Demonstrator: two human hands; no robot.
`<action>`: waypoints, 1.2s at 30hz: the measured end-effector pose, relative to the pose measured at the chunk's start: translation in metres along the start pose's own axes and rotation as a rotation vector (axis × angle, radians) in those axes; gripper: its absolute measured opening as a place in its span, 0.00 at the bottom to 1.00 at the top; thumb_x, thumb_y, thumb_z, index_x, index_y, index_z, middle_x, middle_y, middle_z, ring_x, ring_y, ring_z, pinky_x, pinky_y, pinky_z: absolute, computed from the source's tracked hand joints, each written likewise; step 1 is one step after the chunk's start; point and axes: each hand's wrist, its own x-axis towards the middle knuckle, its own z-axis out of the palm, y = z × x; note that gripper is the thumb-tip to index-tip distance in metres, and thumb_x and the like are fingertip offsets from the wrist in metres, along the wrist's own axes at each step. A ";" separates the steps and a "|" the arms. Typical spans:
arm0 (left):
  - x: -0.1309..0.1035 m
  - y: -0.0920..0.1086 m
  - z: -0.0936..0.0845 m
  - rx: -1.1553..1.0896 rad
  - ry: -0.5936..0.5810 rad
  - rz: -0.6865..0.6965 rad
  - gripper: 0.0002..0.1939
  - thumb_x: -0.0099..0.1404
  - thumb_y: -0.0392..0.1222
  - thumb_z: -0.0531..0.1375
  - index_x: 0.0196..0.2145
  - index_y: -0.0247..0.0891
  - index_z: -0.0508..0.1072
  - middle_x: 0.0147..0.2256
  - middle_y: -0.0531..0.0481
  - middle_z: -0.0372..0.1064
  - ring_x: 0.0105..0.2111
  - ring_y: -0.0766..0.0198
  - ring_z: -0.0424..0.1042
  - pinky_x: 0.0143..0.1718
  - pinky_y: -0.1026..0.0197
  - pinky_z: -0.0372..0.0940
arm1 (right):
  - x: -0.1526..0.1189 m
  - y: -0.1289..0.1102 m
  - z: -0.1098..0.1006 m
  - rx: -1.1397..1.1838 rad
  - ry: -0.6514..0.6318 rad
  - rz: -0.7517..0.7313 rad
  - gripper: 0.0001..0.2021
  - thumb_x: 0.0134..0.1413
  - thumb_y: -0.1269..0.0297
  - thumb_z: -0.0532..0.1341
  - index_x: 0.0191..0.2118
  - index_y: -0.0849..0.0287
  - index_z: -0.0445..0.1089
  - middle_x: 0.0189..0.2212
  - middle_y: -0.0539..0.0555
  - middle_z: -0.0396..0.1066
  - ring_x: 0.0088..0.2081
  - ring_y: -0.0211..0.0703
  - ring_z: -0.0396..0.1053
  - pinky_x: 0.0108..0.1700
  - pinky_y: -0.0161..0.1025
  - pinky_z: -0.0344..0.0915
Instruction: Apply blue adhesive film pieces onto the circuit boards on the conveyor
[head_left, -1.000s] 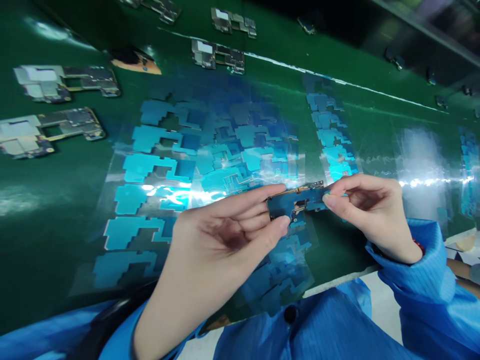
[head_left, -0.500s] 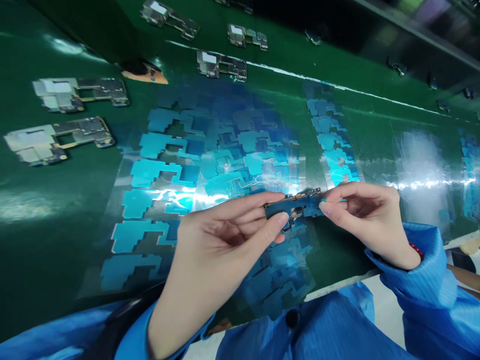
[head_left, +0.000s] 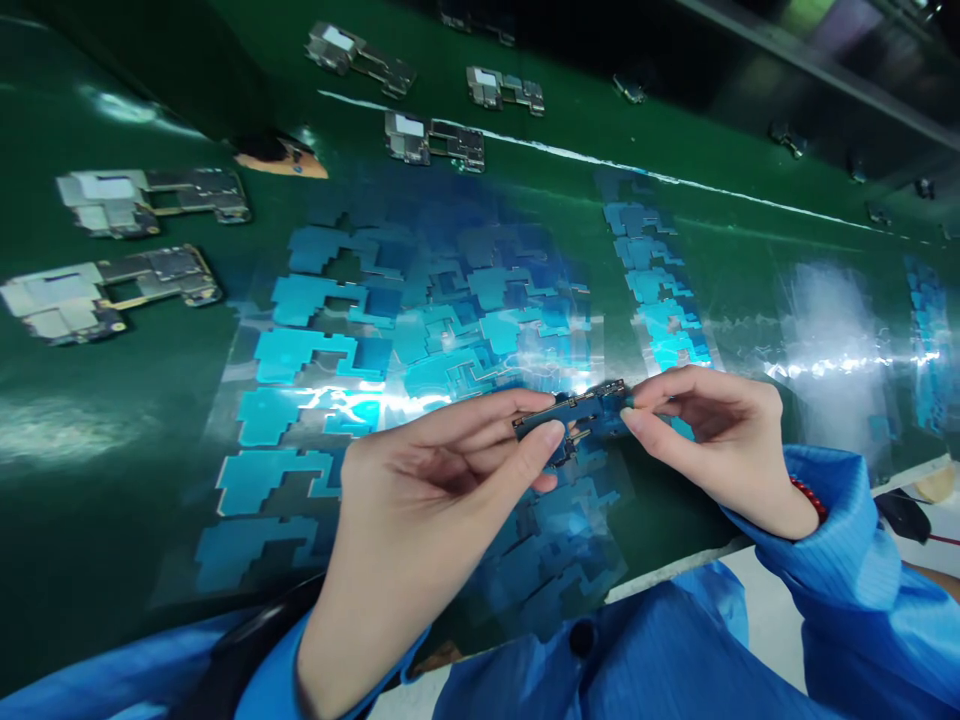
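Observation:
My left hand (head_left: 450, 480) grips a small circuit board (head_left: 553, 412) between thumb and fingers, tilted in the air above the sheets. The board's face towards me looks dark blue, and small metal parts line its upper edge. At the board's right end, the thumb and forefinger of my right hand (head_left: 709, 430) pinch closed. Whether they hold the board itself or a thin blue film on it is too small to tell. Below and behind lie clear sheets with rows of shiny blue board-shaped film cut-outs (head_left: 289, 355).
Two circuit boards (head_left: 154, 200) lie at the left, and several more (head_left: 435, 140) lie near a white line at the back. Another strip of blue cut-outs (head_left: 664, 290) is right of the middle. Small parts (head_left: 628, 88) sit along the dark back edge of the green mat (head_left: 750, 220).
The held board has tilted, its upper edge turning more towards me. Both hands appear slightly further left, while the whole view has shifted a little.

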 end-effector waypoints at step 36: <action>0.027 -0.014 -0.014 -0.210 -0.356 -0.044 0.28 0.53 0.54 0.65 0.45 0.31 0.69 0.26 0.46 0.77 0.25 0.61 0.76 0.26 0.65 0.70 | 0.157 0.041 -0.075 -0.330 0.081 0.174 0.15 0.61 0.55 0.60 0.34 0.65 0.71 0.30 0.53 0.73 0.28 0.33 0.70 0.34 0.35 0.70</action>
